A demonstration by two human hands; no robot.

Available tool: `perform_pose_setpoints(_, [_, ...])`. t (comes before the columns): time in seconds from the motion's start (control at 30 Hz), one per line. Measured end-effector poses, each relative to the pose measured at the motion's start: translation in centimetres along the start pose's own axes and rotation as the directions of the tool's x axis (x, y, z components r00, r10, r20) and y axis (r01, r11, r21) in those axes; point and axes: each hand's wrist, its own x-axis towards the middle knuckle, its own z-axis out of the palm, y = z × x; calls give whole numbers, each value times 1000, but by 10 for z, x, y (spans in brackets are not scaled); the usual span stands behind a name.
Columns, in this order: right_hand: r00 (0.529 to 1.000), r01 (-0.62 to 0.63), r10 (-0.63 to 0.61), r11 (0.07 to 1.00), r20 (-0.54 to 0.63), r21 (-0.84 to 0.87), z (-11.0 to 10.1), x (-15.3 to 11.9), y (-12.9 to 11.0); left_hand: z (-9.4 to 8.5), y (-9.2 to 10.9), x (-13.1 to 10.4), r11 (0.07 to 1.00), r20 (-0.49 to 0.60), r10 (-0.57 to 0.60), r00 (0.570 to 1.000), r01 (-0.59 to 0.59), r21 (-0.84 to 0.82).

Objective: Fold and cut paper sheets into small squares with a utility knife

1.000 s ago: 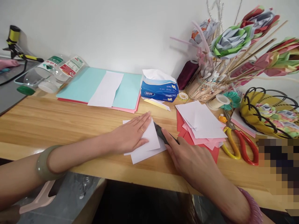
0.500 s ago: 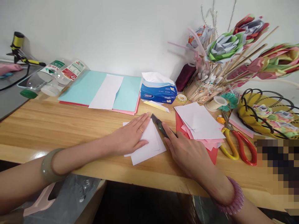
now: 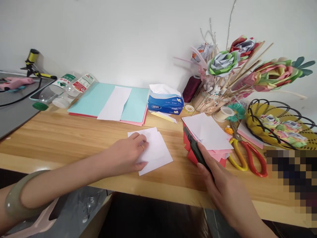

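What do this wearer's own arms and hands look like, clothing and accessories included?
The left hand has a thin gold-coloured ring; a smooth, thick grey-green bangle circles the left forearm. The right hand shows no jewellery. No sleeves or gloves are visible.

Before the tissue pack [image 3: 165,105], the left hand [image 3: 131,152] touches white sheets [image 3: 158,152]; to the pack's front right, the right hand [image 3: 223,185] grips a dark cutter [image 3: 196,150]; teal paper [image 3: 90,100] lies left of the pack.

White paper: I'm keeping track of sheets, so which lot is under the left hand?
The middle pile, under the left hand; the white piece lies on blue paper, the right stack beside the scissors.
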Motion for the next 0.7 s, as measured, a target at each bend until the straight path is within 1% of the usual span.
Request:
perform_pose_setpoints(0.07, [1000, 8, -8, 999, -17, 33, -3, -7, 4, 2, 4, 1, 993, 34, 31, 999, -35, 113])
perform_pose_setpoints(0.13, [999, 8, -5, 998, -54, 59, -6, -13, 7, 6, 4, 2, 978, 16, 63, 998, -65, 198])
perform_pose_setpoints(0.23, [995, -44, 51, 995, -86, 90, -9, -24, 12, 10, -2, 4, 960, -64, 112, 992, -91, 265])
perform_pose_setpoints(0.27, [993, -69, 78, 992, -85, 105, -10, -28, 15, 9, -4, 5, 955, -115, 118, 986, -81, 285])
perform_pose_setpoints(0.3, [991, -93, 104, 988, -82, 121, -10, -33, 18, 6, -5, 8, 951, -190, 118, 975, -57, 303])
perform_pose_setpoints(0.33, [988, -118, 131, 984, -85, 136, -11, -37, 21, 2, -5, 12, 949, -287, 116, 951, -21, 313])
perform_pose_setpoints(0.37, [983, -142, 157, 979, -97, 149, -11, -41, 24, -4, -3, 17, 949, -398, 117, 910, 15, 314])
perform_pose_setpoints(0.4, [976, -171, 190, 972, -111, 161, -11, -45, 28, -10, 1, 24, 951, -508, 124, 852, 45, 307])
perform_pose_setpoints(0.43, [967, -198, 221, 965, -126, 173, -12, -49, 31, -17, 6, 33, 953, -603, 136, 786, 64, 297])
perform_pose_setpoints(0.47, [959, -224, 251, 957, -136, 184, -12, -53, 34, -23, 14, 44, 955, -669, 159, 726, 58, 290])
perform_pose_setpoints(0.5, [951, -246, 276, 949, -142, 196, -12, -56, 37, -29, 23, 56, 958, -706, 174, 686, 47, 282])
perform_pose_setpoints(0.53, [944, -264, 296, 942, -143, 208, -12, -59, 39, -33, 32, 70, 963, -716, 176, 675, 33, 268])
perform_pose_setpoints(0.57, [940, -275, 310, 936, -142, 221, -13, -62, 40, -35, 41, 85, 971, -687, 173, 706, -3, 241])
perform_pose_setpoints(0.6, [937, -282, 319, 931, -141, 234, -13, -64, 41, -36, 48, 101, 977, -624, 171, 762, -49, 207])
perform_pose_setpoints(0.63, [936, -283, 323, 927, -141, 245, -14, -66, 41, -35, 53, 115, 982, -515, 170, 840, -104, 156])
perform_pose_setpoints(0.67, [934, -284, 326, 925, -143, 254, -14, -68, 41, -33, 56, 128, 981, -405, 191, 894, -161, 107])
perform_pose_setpoints(0.7, [933, -284, 328, 923, -145, 261, -15, -70, 41, -31, 57, 137, 976, -355, 218, 909, -200, 88])
